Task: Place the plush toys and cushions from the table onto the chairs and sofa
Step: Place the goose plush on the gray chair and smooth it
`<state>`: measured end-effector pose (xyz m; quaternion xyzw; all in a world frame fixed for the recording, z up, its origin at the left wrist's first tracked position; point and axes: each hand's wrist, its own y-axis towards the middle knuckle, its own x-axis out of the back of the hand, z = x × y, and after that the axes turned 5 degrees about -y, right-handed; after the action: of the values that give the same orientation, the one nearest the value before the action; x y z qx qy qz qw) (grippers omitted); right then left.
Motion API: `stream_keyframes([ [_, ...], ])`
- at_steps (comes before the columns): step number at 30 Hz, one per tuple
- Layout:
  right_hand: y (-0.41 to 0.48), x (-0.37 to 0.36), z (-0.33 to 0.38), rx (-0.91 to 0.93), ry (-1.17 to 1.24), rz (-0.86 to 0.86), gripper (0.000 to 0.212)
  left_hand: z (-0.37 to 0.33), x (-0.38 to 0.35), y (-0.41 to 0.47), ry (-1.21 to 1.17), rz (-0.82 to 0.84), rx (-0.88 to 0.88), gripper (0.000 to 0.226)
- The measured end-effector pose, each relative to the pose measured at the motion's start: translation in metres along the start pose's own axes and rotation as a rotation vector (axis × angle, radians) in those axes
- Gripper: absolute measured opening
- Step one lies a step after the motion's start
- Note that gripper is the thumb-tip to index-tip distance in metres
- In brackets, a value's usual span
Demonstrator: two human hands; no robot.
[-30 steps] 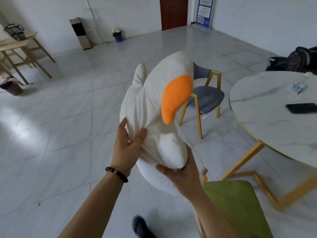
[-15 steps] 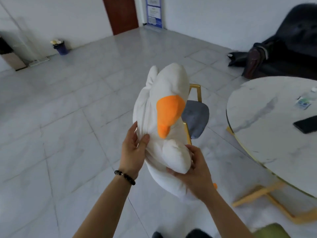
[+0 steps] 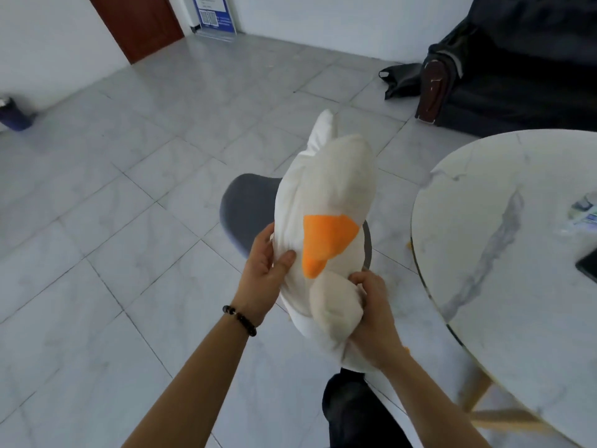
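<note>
A big white plush goose [image 3: 329, 195] with an orange beak hangs in mid-air in front of me, held in both hands. My left hand [image 3: 266, 273] grips its left flank, thumb pressed into the fabric. My right hand [image 3: 371, 315] grips the lower part from the right side and underneath. Directly behind and below the goose stands a grey-seated chair [image 3: 245, 211], mostly hidden by the toy. The black sofa [image 3: 517, 69] sits at the far right against the wall.
A round white marble table [image 3: 504, 253] with gold legs fills the right side, a dark phone [image 3: 589, 270] and a small packet [image 3: 584, 211] on it. A brown door [image 3: 135, 24] and a blue bin [image 3: 14, 116] stand far off. My dark-trousered leg [image 3: 352, 415] is below.
I have walked closer to the grey chair, which now lies right under the goose. The view has swung right, showing more of the sofa. Both hands keep their hold.
</note>
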<state>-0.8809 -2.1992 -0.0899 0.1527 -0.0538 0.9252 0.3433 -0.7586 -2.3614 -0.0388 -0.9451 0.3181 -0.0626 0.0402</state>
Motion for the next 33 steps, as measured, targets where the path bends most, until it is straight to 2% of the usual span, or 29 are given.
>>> stream_keyframes([
  [2,0.049,-0.006,-0.011,0.015,-0.032,-0.003,0.020,0.000,-0.005,0.051,0.069,0.027,0.033,0.046],
  [4,0.091,-0.012,-0.025,-0.046,-0.013,-0.020,0.012,0.005,-0.010,0.096,0.132,0.054,0.087,0.033],
  [6,0.127,-0.018,-0.038,-0.065,-0.065,-0.029,0.020,0.017,-0.012,0.133,0.173,0.075,0.133,0.023],
  [8,0.155,-0.027,-0.053,-0.060,-0.105,-0.028,0.029,0.039,-0.012,0.161,0.196,0.062,0.147,0.033],
  [10,0.181,-0.042,-0.080,-0.051,-0.152,-0.033,0.030,0.071,-0.010,0.190,0.200,0.032,0.200,0.045],
  [13,0.218,-0.073,-0.130,-0.067,-0.229,-0.066,0.030,0.120,-0.010,0.230,0.185,0.014,0.298,0.045],
  [15,0.239,-0.098,-0.163,-0.113,-0.280,-0.048,0.043,0.155,-0.010,0.252,0.124,-0.016,0.393,0.032],
  [16,0.246,-0.113,-0.178,-0.139,-0.302,-0.015,0.051,0.172,-0.009,0.261,0.081,-0.018,0.435,0.027],
  [17,0.250,-0.129,-0.193,-0.153,-0.323,0.040,0.059,0.191,-0.007,0.269,0.040,-0.011,0.474,0.032],
  [20,0.255,-0.166,-0.230,-0.227,-0.291,0.411,0.081,0.241,0.000,0.282,0.029,-0.044,0.580,0.052],
  [22,0.256,-0.178,-0.247,-0.311,-0.241,0.663,0.076,0.263,0.009,0.281,0.024,-0.135,0.685,0.046],
  [23,0.257,-0.181,-0.254,-0.301,-0.224,0.695,0.068,0.273,0.015,0.280,0.020,-0.165,0.711,0.049],
  [26,0.261,-0.187,-0.264,-0.292,-0.164,0.582,0.042,0.288,0.036,0.278,0.051,-0.165,0.699,0.062],
  [27,0.263,-0.188,-0.265,-0.332,-0.127,0.538,0.035,0.289,0.041,0.279,0.119,-0.164,0.693,0.063],
  [29,0.271,-0.188,-0.263,-0.452,-0.051,0.440,0.024,0.279,0.045,0.281,0.406,-0.180,0.646,0.057],
  [31,0.281,-0.186,-0.262,-0.539,-0.039,0.317,0.018,0.261,0.042,0.281,0.719,-0.261,0.454,0.039],
  [33,0.290,-0.183,-0.264,-0.548,-0.144,0.196,0.035,0.236,0.039,0.285,0.840,-0.287,0.087,0.026],
])
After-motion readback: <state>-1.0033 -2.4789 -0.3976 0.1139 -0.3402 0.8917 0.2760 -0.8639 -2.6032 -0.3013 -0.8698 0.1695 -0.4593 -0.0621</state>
